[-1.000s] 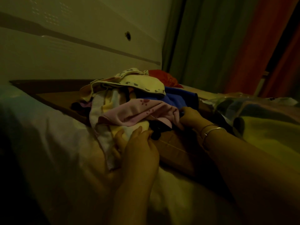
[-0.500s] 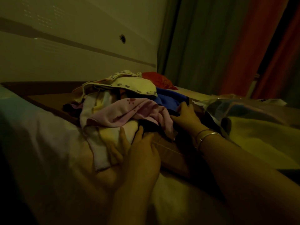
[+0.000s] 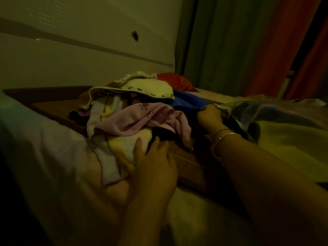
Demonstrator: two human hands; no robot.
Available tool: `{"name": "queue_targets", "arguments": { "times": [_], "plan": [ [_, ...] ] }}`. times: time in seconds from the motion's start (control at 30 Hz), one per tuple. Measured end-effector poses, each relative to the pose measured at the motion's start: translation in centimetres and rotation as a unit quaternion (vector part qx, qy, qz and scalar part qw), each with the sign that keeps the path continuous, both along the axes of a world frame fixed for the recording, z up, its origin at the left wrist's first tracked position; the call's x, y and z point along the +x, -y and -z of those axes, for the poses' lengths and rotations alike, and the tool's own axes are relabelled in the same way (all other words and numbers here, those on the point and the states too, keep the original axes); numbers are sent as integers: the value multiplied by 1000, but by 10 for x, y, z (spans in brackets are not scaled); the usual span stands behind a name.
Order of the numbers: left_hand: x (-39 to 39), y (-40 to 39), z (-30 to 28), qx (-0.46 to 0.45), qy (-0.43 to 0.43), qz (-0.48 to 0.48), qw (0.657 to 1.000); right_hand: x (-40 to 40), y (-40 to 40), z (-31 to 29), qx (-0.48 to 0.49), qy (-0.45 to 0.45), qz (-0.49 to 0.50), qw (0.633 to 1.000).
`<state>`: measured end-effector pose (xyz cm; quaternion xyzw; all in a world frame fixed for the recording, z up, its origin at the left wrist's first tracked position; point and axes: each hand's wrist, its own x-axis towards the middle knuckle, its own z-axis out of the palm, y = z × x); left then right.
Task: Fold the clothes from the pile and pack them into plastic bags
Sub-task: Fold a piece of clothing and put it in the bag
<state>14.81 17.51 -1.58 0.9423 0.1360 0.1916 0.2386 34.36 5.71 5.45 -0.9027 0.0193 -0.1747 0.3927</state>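
Pink cloth [image 3: 142, 118] tops the clothes pile [image 3: 134, 107] mid-bed, just left of the plastic bag [image 3: 266, 110]. My left hand [image 3: 154, 166] rests flat, fingers straight, on its near edge. My right hand [image 3: 210, 116] looks clenched on dark fabric at the pile's right side, though I cannot tell for sure.

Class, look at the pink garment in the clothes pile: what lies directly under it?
Under the pink garment a pale yellow-and-white cloth and a dark garment show, with the left hand touching them. Anything deeper in the pile is covered.
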Motion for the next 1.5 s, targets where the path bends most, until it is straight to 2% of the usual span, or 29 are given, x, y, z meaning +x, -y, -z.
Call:
{"name": "queue_targets", "arguments": {
  "times": [0.07,0.1,0.2,0.33,0.5,0.57,0.67,0.77,0.83,0.87,0.93,0.97,1.07,1.13,1.23,1.3,1.37,1.43,1.5],
  "plan": [
    [-2,2,-2,-17,-17,2,1000,-15,6,-24,211,18,10,977],
    [-3,5,-3,-32,-17,12,999,-21,11,-38,265,39,7,963],
    [-14,17,-9,-103,-8,54,993,-48,25,-83,293,86,-34,952],
    [-43,42,-19,-156,14,89,984,-103,47,-143,375,134,-83,913],
    [-97,82,-55,-224,72,124,964,-210,78,-182,277,144,-145,939],
    [-118,95,-74,-225,157,121,954,-262,85,-185,241,156,-185,940],
    [-147,110,-103,-252,265,138,921,-341,95,-178,173,164,-245,940],
    [-165,125,-125,-281,279,153,905,-398,117,-168,133,211,-274,929],
    [-177,128,-133,-320,296,180,882,-419,138,-162,79,275,-246,926],
    [-187,126,-138,-294,295,209,885,-426,150,-159,57,294,-224,927],
    [-209,121,-149,-213,255,279,901,-435,176,-149,43,295,-181,937],
    [-219,118,-155,-210,208,316,902,-438,186,-143,39,285,-166,943],
    [-251,121,-173,-293,47,450,842,-451,207,-120,-6,262,-139,955],
    [-258,130,-173,-270,-23,491,828,-459,215,-108,-18,254,-114,960],
    [-256,142,-161,-261,-74,512,815,-468,228,-92,50,221,-84,970],
    [-248,147,-150,-245,-114,497,825,-471,241,-80,84,197,-53,975],
    [-240,147,-141,-184,-157,480,843,-474,253,-69,104,170,-30,980],
    [-229,145,-135,-82,-169,466,865,-477,263,-61,113,145,-10,983],
    [-218,139,-132,-23,-161,478,863,-480,269,-57,113,122,3,986]
  ]
}}
